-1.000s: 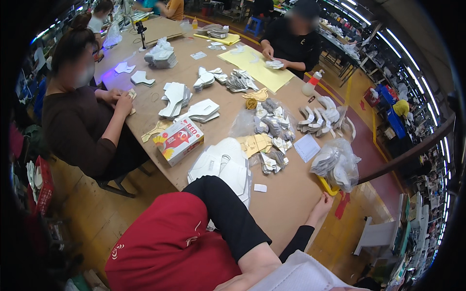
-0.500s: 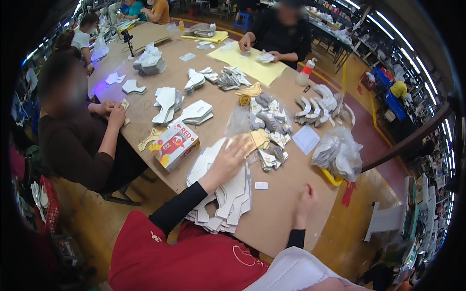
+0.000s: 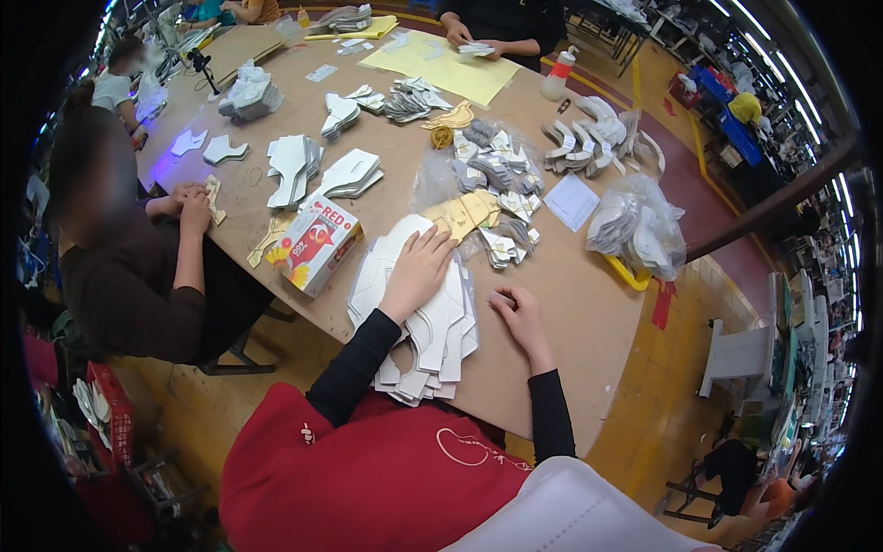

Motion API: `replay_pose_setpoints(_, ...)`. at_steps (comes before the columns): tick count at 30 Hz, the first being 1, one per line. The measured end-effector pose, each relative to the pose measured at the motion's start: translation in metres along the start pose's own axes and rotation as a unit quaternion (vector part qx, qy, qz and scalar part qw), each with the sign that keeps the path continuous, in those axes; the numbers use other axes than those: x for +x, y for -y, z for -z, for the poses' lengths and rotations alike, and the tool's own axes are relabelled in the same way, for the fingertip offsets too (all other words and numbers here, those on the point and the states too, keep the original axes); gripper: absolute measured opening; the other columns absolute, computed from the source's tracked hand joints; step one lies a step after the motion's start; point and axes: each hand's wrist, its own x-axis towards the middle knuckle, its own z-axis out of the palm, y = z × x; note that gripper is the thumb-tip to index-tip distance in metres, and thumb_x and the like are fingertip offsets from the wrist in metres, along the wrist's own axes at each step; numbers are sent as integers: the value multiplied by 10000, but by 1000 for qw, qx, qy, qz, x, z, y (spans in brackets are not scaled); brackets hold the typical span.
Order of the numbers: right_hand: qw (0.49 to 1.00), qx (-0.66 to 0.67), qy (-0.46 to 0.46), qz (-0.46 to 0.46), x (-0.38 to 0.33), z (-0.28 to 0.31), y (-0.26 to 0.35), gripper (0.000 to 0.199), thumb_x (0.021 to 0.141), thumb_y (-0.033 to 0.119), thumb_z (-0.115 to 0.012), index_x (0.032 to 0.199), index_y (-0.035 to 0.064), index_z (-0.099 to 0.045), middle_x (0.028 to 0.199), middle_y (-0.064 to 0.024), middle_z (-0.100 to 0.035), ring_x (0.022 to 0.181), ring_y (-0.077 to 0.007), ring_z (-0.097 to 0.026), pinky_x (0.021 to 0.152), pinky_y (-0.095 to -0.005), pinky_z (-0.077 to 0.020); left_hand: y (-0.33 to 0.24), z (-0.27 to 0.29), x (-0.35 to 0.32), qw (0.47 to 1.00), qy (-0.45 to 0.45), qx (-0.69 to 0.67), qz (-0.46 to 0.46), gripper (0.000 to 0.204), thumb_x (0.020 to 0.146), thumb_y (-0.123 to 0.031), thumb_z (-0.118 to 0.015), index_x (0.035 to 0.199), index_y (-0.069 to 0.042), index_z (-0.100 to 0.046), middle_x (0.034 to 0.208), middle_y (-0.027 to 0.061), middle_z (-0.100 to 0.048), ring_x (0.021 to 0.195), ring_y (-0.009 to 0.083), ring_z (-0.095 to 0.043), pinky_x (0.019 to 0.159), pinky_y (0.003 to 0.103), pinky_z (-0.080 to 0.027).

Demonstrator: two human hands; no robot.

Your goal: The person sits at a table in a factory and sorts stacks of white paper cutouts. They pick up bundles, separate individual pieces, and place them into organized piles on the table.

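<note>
Head-worn fisheye view from above and behind left hand [image 3: 418,270] and right hand [image 3: 522,319], facing down and forward, fairly close, tabletop [image 3: 581,308] stretching beyond them

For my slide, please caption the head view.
Left hand rests on stacked white pieces; right hand is beside them.

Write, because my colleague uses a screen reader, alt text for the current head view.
A person's left hand lies palm-down on a stack of white cut pieces at a brown table, with the right hand beside the stack. Two nearby co-workers handle small pieces among more piles and a colourful box.
</note>
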Motion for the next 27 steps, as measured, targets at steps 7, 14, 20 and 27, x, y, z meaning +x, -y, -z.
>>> replay_pose_setpoints(7, 999, 35, -2, -40, -4, 2, 4, 247, 882, 81, -675, 1114, -5, -672, 966, -125, -712, 797, -160, -681, 728, -275, -527, -11, 14, 30, 997, -62, -39, -9, 335, 955, -244, -517, 1247, -96, -586, 1300, 117, -577, 1295, 269, -467, 1095, 465, -315)
replay_pose_setpoints(14, 984, 160, -6, -80, -4, 3, 1, 283, 894, 70, -664, 1163, -19, -665, 976, -76, -713, 821, -98, -661, 741, -239, -525, 18, -42, 110, 992, 32, -16, 120, 498, 854, -403, -640, 1171, -19, -619, 1159, 168, -637, 1081, 328, -601, 914, 486, -435)
replay_pose_setpoints(20, 971, 207, -14, -117, -5, 1, -1, 276, 911, 87, -647, 1165, -17, -665, 948, -63, -708, 790, -83, -642, 725, -226, -516, 43, -69, 114, 985, 71, -30, 156, 777, 598, -484, -855, 1152, 7, -619, 1034, 168, -683, 965, 321, -655, 836, 427, -485)
replay_pose_setpoints(27, 992, 104, -34, -68, -5, 1, 4, 271, 890, 77, -649, 1154, 19, -674, 953, -63, -714, 781, -86, -619, 705, -238, -490, 33, -27, 120, 941, 129, -259, 177, 683, 595, -410, -868, 1109, -16, -650, 1006, 182, -700, 895, 276, -685, 787, 369, -510)
